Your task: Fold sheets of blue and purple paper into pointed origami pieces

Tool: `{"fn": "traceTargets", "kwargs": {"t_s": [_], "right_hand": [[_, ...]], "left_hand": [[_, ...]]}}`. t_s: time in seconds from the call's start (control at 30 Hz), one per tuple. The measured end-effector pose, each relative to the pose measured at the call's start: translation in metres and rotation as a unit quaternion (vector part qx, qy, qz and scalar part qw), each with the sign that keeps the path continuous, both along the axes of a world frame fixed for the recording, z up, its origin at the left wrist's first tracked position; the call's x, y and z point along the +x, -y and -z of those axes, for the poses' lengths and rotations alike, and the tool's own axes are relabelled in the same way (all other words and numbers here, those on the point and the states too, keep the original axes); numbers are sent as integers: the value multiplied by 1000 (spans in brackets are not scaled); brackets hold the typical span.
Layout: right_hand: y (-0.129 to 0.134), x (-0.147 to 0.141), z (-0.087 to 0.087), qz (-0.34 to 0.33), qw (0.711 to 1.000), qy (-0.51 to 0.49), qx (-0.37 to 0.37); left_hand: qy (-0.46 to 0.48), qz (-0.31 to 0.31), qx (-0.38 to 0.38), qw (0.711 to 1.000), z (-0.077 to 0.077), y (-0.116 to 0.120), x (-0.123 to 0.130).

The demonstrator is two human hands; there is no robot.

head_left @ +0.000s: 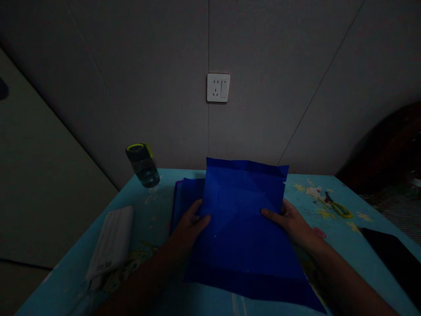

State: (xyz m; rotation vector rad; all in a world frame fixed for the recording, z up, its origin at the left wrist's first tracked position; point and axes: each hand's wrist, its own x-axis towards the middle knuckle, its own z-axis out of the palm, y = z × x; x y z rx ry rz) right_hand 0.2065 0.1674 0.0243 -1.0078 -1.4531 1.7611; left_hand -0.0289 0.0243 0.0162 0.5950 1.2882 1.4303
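A large blue sheet (243, 228), creased and with folded-looking top and bottom edges, is held up above the table. My left hand (190, 224) grips its left edge, thumb on the front face and fingers behind. On the right edge my right hand (291, 219) pinches it the same way, thumb in front. Behind the sheet, to the left, more blue material (189, 193) lies on the table, partly hidden by the sheet and my left hand.
The table (158, 197) has a light blue floral cover. On it are a dark bottle (144, 166) at the back left, a white block-shaped device (113, 239) at the left, yellow-handled scissors (340, 210) and a black flat object (393, 256) at the right. A wall socket (218, 87) is behind.
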Motion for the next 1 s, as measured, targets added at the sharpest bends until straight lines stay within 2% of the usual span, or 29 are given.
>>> {"fn": "traceTargets", "kwargs": {"t_s": [0.17,0.23,0.37,0.5,0.7,1.0], "right_hand": [[-1,-2,-2,12,1000,21,5],[-2,-1,0,4,1000,2,-3],[-5,-1,3,-20,999,-39,-6],[-5,-1,3,-25,999,-46,-3],[-5,2,5,-44,998,-48,-20],[-6,0,2,-43,998,-44,-10]], "left_hand": [[18,-61,-25,998,-1,1,0],[19,-67,-34,997,-1,2,0],[10,-36,-23,999,1,2,-2],[9,-42,-29,999,4,1,-3],[17,-5,-1,1000,-2,2,0],[19,-19,17,1000,0,4,0]]}}
